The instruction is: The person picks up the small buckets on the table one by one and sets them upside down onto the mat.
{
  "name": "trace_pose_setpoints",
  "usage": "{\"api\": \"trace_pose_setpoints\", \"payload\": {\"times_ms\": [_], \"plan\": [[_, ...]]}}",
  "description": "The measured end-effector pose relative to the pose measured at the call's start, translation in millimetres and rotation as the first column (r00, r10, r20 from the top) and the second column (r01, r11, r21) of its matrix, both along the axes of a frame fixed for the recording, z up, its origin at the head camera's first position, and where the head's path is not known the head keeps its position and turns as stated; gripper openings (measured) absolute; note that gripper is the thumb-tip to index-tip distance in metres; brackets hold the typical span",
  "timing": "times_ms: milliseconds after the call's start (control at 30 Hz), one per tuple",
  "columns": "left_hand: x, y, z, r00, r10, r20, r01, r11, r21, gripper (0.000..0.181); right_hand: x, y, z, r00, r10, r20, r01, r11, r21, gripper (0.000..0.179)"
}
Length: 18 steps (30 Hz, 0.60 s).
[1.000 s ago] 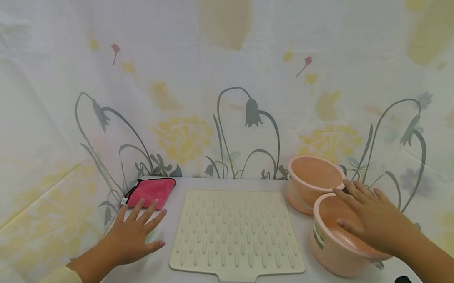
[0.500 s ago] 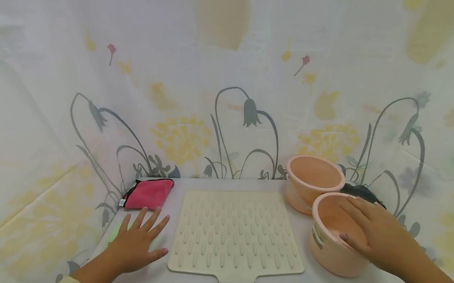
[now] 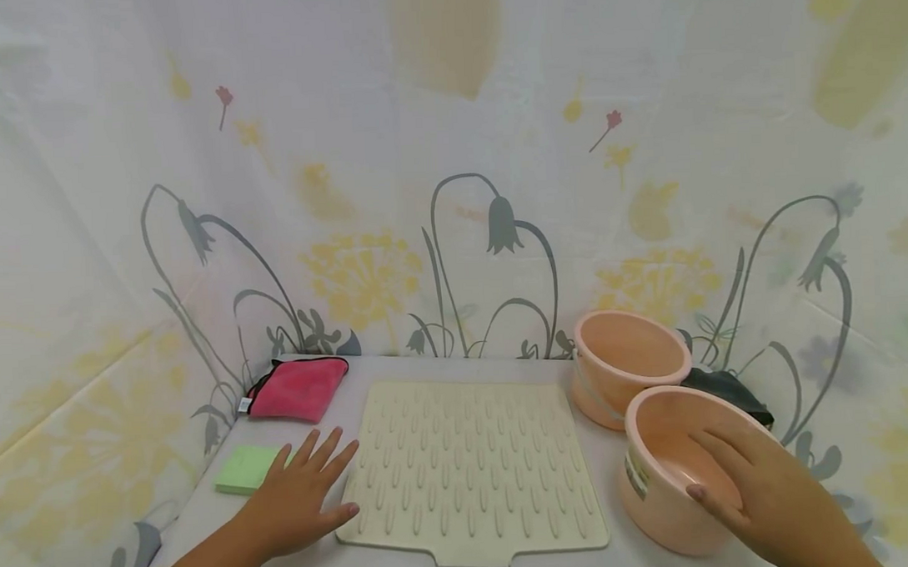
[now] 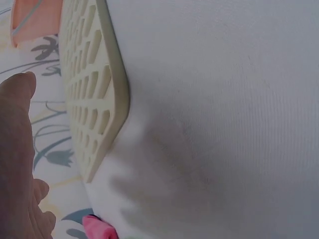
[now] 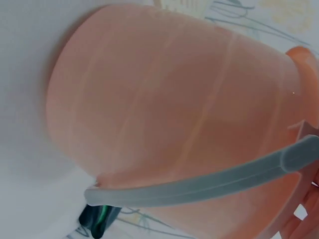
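Observation:
My left hand [image 3: 300,497] is held out with fingers spread, palm down, over the table beside the left edge of a cream ridged mat [image 3: 471,466]. In the left wrist view its thumb and fingertips show at the left, with a shadow on the white surface. A light green, flat square pad [image 3: 239,470] lies just left of that hand, partly covered by it. My right hand [image 3: 784,501] hangs over the near peach bucket [image 3: 657,510], fingers extended and overlapping its opening. The right wrist view shows the bucket's side with its grey handle [image 5: 199,190].
A second peach bucket [image 3: 604,395] stands behind the near one. Beyond them lies a black item [image 3: 728,391]. A pink pouch [image 3: 300,389] with black edging is at the back left. A flower-patterned curtain [image 3: 374,153] surrounds the white table [image 3: 457,368].
My left hand has moved right and nearer to me, uncovering the pink pouch and part of the green pad. My right hand has lowered towards me, and the black item is now visible.

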State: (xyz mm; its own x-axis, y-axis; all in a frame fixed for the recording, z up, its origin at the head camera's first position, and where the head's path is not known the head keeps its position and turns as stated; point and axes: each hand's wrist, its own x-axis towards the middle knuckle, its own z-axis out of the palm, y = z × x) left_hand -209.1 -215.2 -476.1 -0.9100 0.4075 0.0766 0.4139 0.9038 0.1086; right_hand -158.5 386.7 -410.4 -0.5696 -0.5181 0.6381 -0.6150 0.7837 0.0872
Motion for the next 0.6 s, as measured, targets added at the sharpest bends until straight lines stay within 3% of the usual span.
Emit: {"api": "trace_pose_setpoints", "payload": {"times_ms": [267,400,600], "plan": [[-0.1,9.7,-13.6,0.996,0.006,0.09,-0.013,0.997,0.079,0.083,3.7,2,-20.5,0.998,-0.042,-0.047,0.042,0.999,-0.01,0.076],[0.9,12.5,-18.6,0.992,0.008,0.126,-0.024,0.991,0.13,0.083,3.6,3,-25.5,0.998,-0.018,-0.066,0.018,1.0,-0.007,0.077],[0.1,16.1,-27.8,0.986,0.013,0.168,-0.044,0.982,0.185,0.085,3.8,5,-31.9,0.984,-0.011,-0.18,0.008,1.0,-0.019,0.078]]}}
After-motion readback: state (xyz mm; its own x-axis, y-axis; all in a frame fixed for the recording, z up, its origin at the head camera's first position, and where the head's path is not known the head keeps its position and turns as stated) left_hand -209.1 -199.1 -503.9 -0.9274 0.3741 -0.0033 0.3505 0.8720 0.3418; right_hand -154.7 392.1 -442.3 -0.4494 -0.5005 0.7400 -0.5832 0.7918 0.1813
